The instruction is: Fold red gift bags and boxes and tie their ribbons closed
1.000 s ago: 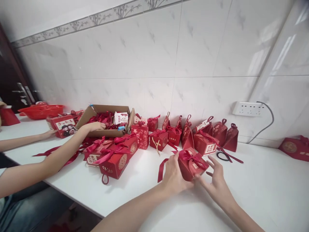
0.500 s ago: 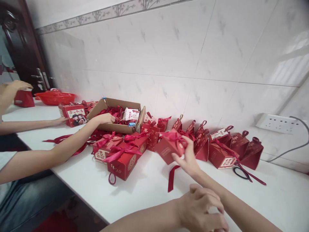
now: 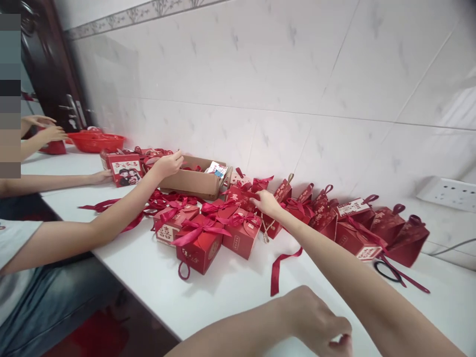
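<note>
- Nearest: left hand point(image 3: 316, 322), bare, low over the white table point(image 3: 230, 297); fingers curled toward the thumb, a small gap visible (nothing seen in it; cannot tell whether the tips meet).
- Beyond it: strip of dark red satin ribbon point(image 3: 275, 275), loose on the table.
- Next: squared red card box with a crimson bow point(image 3: 241, 240), standing in the front cluster, its right side free.
- Behind that: right hand point(image 3: 267, 203), fingertips at a red card box with pale print point(image 3: 240, 196), near the back of the cluster (pinching or only touching, cannot tell).
- Handling, judged: both boxes probably light, walls stiffish but easily dented; ribbon soft and slippery. Best hold: opposite side walls, clear of the bow.
- Versus half a second ago: the bowed box, then in the right hand, now stands on the table; the left hand remains curled.
- Farther: co-worker's hand point(image 3: 169, 166), now raised above the open brown cardboard carton point(image 3: 193, 183), previously lower, at its contents.
</note>
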The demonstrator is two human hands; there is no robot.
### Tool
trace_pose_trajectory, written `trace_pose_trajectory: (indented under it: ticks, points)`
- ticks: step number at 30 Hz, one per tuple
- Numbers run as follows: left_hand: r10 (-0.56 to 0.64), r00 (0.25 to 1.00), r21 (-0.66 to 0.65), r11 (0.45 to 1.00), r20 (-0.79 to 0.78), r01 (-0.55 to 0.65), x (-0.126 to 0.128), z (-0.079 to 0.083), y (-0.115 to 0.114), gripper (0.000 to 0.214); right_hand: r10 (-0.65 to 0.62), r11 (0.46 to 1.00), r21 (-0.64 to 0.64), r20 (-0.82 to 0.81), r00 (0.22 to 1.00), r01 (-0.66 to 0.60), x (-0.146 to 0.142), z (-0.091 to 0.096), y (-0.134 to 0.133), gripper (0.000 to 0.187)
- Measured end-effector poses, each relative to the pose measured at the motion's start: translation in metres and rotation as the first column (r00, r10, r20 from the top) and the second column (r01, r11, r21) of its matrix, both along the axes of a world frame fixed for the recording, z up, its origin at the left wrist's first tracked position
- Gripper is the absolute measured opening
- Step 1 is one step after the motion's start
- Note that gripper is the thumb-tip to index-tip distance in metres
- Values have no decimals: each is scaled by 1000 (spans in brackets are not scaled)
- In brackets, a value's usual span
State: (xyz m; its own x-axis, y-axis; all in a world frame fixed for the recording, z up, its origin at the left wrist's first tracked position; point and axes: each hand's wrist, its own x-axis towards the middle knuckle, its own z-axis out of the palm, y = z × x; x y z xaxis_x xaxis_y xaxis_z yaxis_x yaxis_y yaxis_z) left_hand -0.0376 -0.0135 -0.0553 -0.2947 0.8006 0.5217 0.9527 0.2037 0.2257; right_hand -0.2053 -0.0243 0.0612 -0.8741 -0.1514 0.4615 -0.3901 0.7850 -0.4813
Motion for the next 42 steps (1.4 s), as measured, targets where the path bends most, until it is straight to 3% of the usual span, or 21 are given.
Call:
trace_pose_trajectory:
  ticks: [5,11,14,16,18,22,25,28,31,34,37,42]
  points:
    - [77,997,131,988,29,-80,-11,-3,-11,5,-118,974,-200,-66,991,102,0,17,-2,14]
    - [114,976,216,964,183,-153,-17,2,-19,3,-346,853,-483,-237,908,199,65,45,67,31]
    - [127,955,236,952,269,-193,-23,4,-25,7,-385,776,-612,-270,883,151,109,35,110,34]
    - [148,928,234,943,341,-236,-30,5,-29,9,-379,710,-699,-273,884,88,137,17,135,32]
    - [179,892,232,927,415,-295,-38,6,-31,13,-400,676,-731,-260,879,91,162,-7,155,31]
    - [181,821,276,884,542,-377,-47,11,-30,30,-394,720,-674,-203,896,164,197,-58,173,30]
    - [70,819,339,887,570,-312,-42,26,-25,40,-313,768,-624,-169,935,144,208,-80,172,31]
    - [-23,829,366,904,558,-222,-31,55,-16,40,-242,802,-587,-149,959,111,210,-83,169,30]
    - [-32,835,331,926,550,-182,-25,86,-4,31,-212,818,-567,-138,967,99,210,-81,170,29]
    - [-28,820,259,955,571,-147,-25,106,7,25,-207,827,-552,-125,970,105,212,-80,172,28]
    - [-12,818,270,947,575,-176,-23,108,12,23,-202,834,-542,-117,972,108,214,-80,171,27]
    - [104,871,463,813,480,-352,-11,92,15,16,-207,834,-539,-108,972,117,217,-78,166,27]
